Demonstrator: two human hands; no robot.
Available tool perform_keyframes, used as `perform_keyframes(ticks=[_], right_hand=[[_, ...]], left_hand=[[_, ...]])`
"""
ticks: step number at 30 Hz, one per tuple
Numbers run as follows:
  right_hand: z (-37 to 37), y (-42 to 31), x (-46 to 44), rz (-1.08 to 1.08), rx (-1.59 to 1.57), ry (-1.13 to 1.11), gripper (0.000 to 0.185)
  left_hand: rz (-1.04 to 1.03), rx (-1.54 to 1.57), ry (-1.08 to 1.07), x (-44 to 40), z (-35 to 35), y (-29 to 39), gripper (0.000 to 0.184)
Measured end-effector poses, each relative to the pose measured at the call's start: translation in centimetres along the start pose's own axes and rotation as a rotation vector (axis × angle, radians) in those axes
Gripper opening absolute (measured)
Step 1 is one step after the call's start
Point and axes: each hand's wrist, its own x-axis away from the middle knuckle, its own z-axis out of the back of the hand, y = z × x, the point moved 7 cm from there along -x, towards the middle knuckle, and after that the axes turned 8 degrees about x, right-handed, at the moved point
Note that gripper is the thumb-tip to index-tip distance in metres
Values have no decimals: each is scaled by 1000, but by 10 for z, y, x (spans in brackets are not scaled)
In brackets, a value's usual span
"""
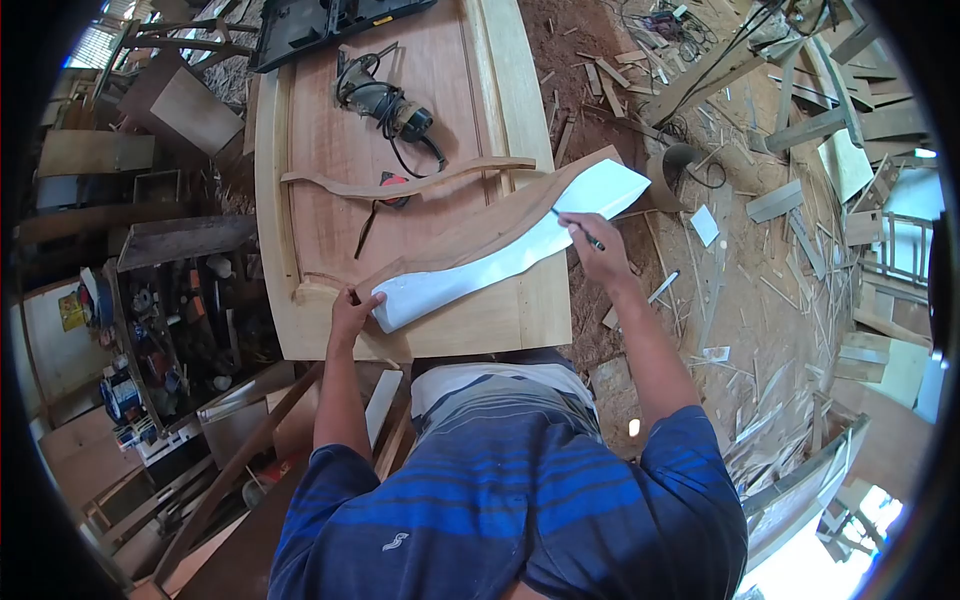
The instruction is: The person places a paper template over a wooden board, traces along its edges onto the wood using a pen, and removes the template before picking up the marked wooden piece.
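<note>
A long white curved template (487, 272) lies over a brown wooden board (460, 238) on a pale panelled door (545, 310). My left hand (352, 308) pinches the left end of the template and board between thumb and fingers. In my right hand (597, 250) is a dark pen (590, 238), its tip at the template's upper edge, right of the middle. Just beyond the board lies a thin wavy wooden strip (420, 185), with a red and black tape measure (396, 186) beside it.
A corded power tool (385, 105) rests farther up the door, below a black case (330, 25). Wood offcuts (775, 202) and shavings litter the floor at right. At left stands a shelf of tools (180, 320). A chair-like frame (190, 40) is at upper left.
</note>
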Motion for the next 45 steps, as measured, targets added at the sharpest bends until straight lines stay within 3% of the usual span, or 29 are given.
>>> perform_keyframes(ticks=[4, 7, 14, 17, 21, 24, 37, 40, 45], right_hand=[[1, -12, 6, -73, 20, 83, 23], [-16, -20, 17, -76, 28, -30, 23], [-36, -38, 33, -28, 5, 54, 21], [-58, -54, 43, 59, -1, -13, 22], [-60, -49, 44, -20, -16, 88, 22], [-75, -65, 52, 46, 12, 6, 23], [-105, -87, 64, 14, 71, 32, 23], [-113, -96, 69, 3, 59, 45, 23], [-143, -113, 72, 74, 67, 8, 24]], left_hand=[[-23, -7, 1, 2, 0, 4, 53], [-76, -25, 18, -5, 3, -4, 53], [-42, 8, 1, -1, 3, -2, 56], [-49, 15, -12, -2, 3, -4, 56], [-76, 64, -14, -4, 3, -9, 57], [-70, 31, -3, -4, 6, -10, 58], [-84, 38, -27, 0, 7, -6, 60], [-82, 56, -33, 9, 5, 6, 51], [-92, 18, -39, 3, 9, -3, 58]])
